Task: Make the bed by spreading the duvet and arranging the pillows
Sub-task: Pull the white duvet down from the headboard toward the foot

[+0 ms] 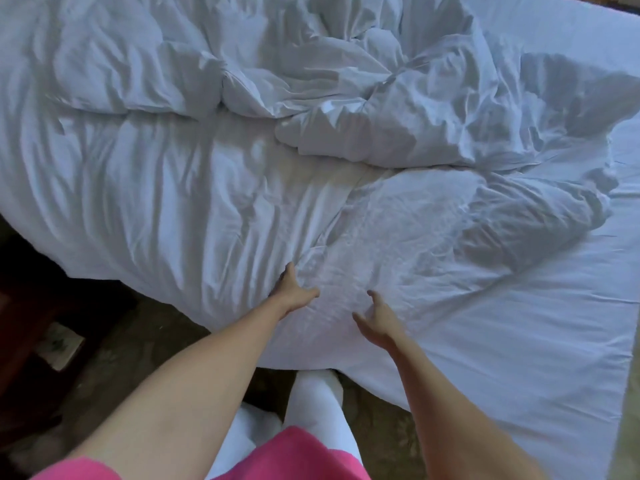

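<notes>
A white duvet (242,140) lies crumpled across the bed, bunched in thick folds at the middle and far side, its near part hanging over the bed's corner. My left hand (294,289) reaches the duvet near that corner, thumb spread, fingers pressed into the fabric. My right hand (377,320) hovers just to the right, fingers spread and relaxed, touching or almost touching the cloth. No pillow shows in this view.
The flat white sheet (519,341) of the mattress lies bare on the right. A patterned carpet (145,358) covers the floor at the bed's corner. Dark wooden furniture (20,323) stands at the left. My white-trousered legs stand by the corner.
</notes>
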The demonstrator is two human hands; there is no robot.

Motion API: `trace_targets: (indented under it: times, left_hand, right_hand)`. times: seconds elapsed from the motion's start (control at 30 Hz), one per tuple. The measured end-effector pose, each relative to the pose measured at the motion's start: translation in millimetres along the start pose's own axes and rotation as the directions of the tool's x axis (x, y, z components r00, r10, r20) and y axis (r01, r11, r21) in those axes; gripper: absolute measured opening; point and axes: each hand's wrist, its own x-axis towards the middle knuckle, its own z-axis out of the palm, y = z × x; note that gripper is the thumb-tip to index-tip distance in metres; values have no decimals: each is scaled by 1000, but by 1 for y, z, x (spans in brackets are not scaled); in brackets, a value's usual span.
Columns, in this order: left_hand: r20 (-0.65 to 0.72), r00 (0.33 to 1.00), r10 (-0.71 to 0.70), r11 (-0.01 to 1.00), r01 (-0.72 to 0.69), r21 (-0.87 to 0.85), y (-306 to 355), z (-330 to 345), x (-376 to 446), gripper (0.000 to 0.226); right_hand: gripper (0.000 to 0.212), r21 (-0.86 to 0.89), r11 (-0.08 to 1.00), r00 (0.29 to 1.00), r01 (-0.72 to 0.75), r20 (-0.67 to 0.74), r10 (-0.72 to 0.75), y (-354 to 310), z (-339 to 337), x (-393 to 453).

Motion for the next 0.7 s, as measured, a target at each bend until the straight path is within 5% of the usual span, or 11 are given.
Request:
trace_targets:
  times: [0.13, 0.3, 0.4, 0.47, 0.57, 0.63, 0.7]
  left_hand:
    - [135, 971, -196, 980, 198, -2, 1, 10, 10, 105]
    - [278, 932, -230, 972, 232, 27, 7, 47, 7, 84]
    - [-86, 986, -140, 946, 159, 282, 9, 54, 21, 53]
    - [-227, 972, -57, 948, 124, 294, 11, 51, 33, 74]
    - [-13, 984, -176, 983, 177, 42, 17, 42, 45, 120]
    - [150, 970, -191, 979, 199, -44, 20, 38, 46, 116]
    - [190, 978, -89, 995, 98, -35, 28, 38, 34, 89]
  right_hand:
    - [66, 232, 966, 994, -111, 14, 111, -7, 13, 7]
    - [57, 340, 929, 989, -145, 34, 141, -25, 7, -8]
    - [48, 326, 935, 990, -138, 30, 136, -22, 4, -6]
    - [44, 316, 941, 991, -123, -4, 131, -14, 1, 0]
    - [42, 321, 935, 987, -152, -3, 161, -2, -3, 11]
    - [42, 348, 924, 985, -156, -14, 172, 4, -4, 14]
    - [45, 404, 904, 983, -138, -59, 176, 6, -6, 13]
